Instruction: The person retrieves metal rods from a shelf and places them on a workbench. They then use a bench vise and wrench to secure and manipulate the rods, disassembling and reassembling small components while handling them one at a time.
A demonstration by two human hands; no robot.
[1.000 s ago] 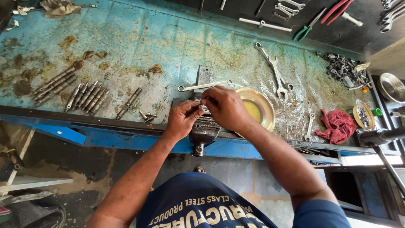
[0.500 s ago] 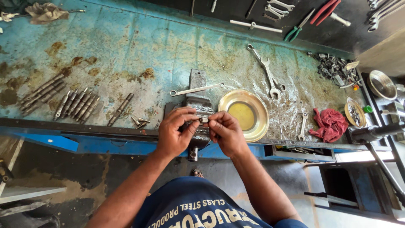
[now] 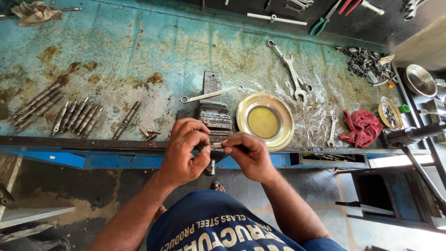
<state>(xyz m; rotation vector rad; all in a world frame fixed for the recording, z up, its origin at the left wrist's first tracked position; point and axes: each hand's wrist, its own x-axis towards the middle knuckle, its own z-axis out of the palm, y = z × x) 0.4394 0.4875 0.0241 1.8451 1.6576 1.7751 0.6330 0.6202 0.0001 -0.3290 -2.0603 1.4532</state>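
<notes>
My left hand (image 3: pixel 186 151) and my right hand (image 3: pixel 248 153) meet at the front edge of the bench, fingertips together on a small metal part (image 3: pixel 217 145). Both hands pinch it, held just in front of a grey bench vise (image 3: pixel 213 111). The part is mostly hidden by my fingers. A shallow brass dish (image 3: pixel 265 121) sits right of the vise, close to my right hand.
On the stained teal workbench (image 3: pixel 139 51) lie rows of metal rods (image 3: pixel 74 116), a spanner (image 3: pixel 211 94) behind the vise, more spanners (image 3: pixel 292 74), a red rag (image 3: pixel 362 128), a pile of small parts (image 3: pixel 367 65) and small bowls (image 3: pixel 418 79) at right.
My hands have drawn back from over the vise toward me, off the bench's front edge, and now hold the small part between them. The view has shifted slightly.
</notes>
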